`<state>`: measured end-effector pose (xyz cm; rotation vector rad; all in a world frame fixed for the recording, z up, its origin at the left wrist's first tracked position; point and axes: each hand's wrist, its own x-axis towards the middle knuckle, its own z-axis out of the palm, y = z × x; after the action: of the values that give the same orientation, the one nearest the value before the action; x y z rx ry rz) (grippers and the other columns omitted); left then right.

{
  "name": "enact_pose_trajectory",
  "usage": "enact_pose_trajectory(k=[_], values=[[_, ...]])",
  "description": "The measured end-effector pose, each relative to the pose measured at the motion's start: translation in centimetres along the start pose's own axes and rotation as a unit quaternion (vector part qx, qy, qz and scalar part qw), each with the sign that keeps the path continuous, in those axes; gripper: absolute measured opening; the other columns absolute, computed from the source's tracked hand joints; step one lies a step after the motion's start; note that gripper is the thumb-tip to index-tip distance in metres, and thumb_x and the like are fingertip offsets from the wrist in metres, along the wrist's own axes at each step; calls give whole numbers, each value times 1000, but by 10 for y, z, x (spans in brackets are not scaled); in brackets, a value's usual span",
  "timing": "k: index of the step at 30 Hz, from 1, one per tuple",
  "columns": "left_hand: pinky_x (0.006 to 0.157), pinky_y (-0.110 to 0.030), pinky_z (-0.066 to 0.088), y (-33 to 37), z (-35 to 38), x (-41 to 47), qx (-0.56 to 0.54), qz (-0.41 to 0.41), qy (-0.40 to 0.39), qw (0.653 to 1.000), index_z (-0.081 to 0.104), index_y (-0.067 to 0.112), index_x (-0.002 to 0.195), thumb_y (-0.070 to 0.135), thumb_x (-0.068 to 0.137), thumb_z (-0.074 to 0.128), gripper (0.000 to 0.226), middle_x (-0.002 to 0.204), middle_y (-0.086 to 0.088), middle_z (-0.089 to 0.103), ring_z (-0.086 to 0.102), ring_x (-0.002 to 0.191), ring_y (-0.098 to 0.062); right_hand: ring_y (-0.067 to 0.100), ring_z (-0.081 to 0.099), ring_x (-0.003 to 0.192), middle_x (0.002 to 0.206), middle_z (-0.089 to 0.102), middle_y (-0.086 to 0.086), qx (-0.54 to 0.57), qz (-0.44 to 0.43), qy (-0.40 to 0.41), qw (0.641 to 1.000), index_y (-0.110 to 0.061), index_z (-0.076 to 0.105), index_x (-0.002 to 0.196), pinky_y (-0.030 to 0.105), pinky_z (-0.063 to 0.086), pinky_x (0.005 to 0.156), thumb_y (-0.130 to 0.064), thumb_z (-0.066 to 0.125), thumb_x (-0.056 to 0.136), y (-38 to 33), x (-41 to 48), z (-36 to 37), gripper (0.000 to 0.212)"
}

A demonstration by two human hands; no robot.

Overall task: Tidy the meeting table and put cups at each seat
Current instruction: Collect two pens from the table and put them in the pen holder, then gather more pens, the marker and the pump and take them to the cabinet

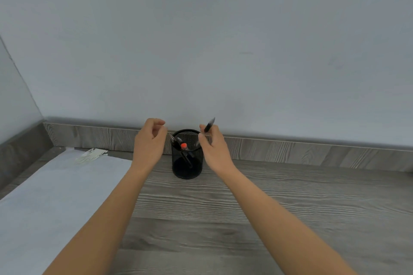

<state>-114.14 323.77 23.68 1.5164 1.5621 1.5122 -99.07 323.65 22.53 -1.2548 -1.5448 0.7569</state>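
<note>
A black mesh pen holder (187,166) stands upright on the grey wood surface (245,207), close to the back ledge. Several pens lean inside it, one with a red cap (184,146). My right hand (214,147) hovers just right of the holder's rim and pinches a black pen (209,125) that points up and to the right. My left hand (150,140) hangs just left of the rim, fingers loosely curled, holding nothing. No cups are in view.
A pale sheet (55,196) covers the left part of the surface, with a small crumpled paper slip (91,154) at its far end. A raised wood-grain ledge (290,149) runs along the grey wall (223,51) behind the holder.
</note>
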Motion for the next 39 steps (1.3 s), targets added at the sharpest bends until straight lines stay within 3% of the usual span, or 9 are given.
enact_pose_trajectory(k=[2, 8, 14, 17, 20, 23, 29, 35, 39], values=[[68, -10, 36, -9, -5, -14, -4, -16, 18, 1000, 56, 13, 97, 11, 89, 50, 10, 89, 0, 57, 52, 86, -15, 17, 50, 97, 103, 54, 4, -9, 2, 2, 1000, -7, 53, 108, 25, 36, 83, -15, 46, 92, 5, -3, 1, 20], [74, -25, 35, -35, -19, -50, 58, -88, 31, 994, 57, 11, 102, 14, 89, 49, 15, 92, -2, 58, 51, 86, -16, 7, 35, 114, 118, 41, -7, -22, 21, -8, 1000, -15, 40, 129, 23, 26, 99, -20, 59, 85, 9, -17, 3, 49], [72, -25, 35, -35, -45, -93, 79, -125, 77, 986, 58, 12, 101, 16, 89, 49, 16, 90, -1, 60, 51, 80, -14, 19, 31, 128, 136, 39, 8, -27, 89, 78, 993, -11, 35, 133, 29, 25, 108, -11, 58, 82, 12, -62, 20, 55], [67, -20, 39, -32, -65, -132, 86, -144, 128, 978, 56, 18, 97, 17, 89, 49, 11, 86, 0, 62, 55, 78, -15, 14, 33, 121, 129, 42, 4, -24, 40, 25, 999, -13, 43, 125, 17, 22, 98, -8, 57, 82, -2, -96, 31, 45], [71, -28, 42, -26, -84, -186, 95, -169, 200, 960, 54, 22, 95, 18, 90, 48, 9, 88, -3, 64, 58, 82, -22, 11, 34, 117, 122, 44, 1, -17, -13, -90, 996, -15, 51, 116, 16, 23, 97, -9, 57, 82, -18, -135, 41, 34], [74, -35, 43, -21, -92, -254, 124, -216, 294, 923, 56, 16, 101, 17, 91, 46, 14, 89, -5, 63, 58, 79, -26, 7, 34, 109, 112, 40, -6, 8, -40, -219, 975, -18, 51, 113, 14, 24, 90, -13, 56, 85, -27, -187, 44, 29], [73, -40, 44, -32, -60, -410, 127, -380, 393, 828, 55, 14, 91, 12, 90, 47, 9, 88, -15, 67, 60, 82, -34, 10, 37, 111, 122, 51, 8, -12, -215, -412, 885, -26, 43, 110, 27, 39, 95, -31, 43, 81, 12, -306, 10, 30], [75, -40, 47, -16, 21, -580, 98, -534, 445, 712, 55, 10, 90, 13, 90, 47, 9, 85, -16, 66, 61, 79, -34, 18, 45, 118, 123, 53, 5, -96, -170, -574, 795, -13, 50, 121, 28, 36, 99, -19, 54, 87, 86, -366, -47, 35], [60, -29, 41, 17, 45, -654, 75, -567, 515, 639, 55, 8, 88, 13, 91, 45, 11, 86, -17, 65, 57, 72, -29, 19, 48, 116, 122, 55, 5, -143, -163, -627, 748, -13, 53, 117, 29, 39, 99, -20, 53, 87, 115, -392, -72, 30]])
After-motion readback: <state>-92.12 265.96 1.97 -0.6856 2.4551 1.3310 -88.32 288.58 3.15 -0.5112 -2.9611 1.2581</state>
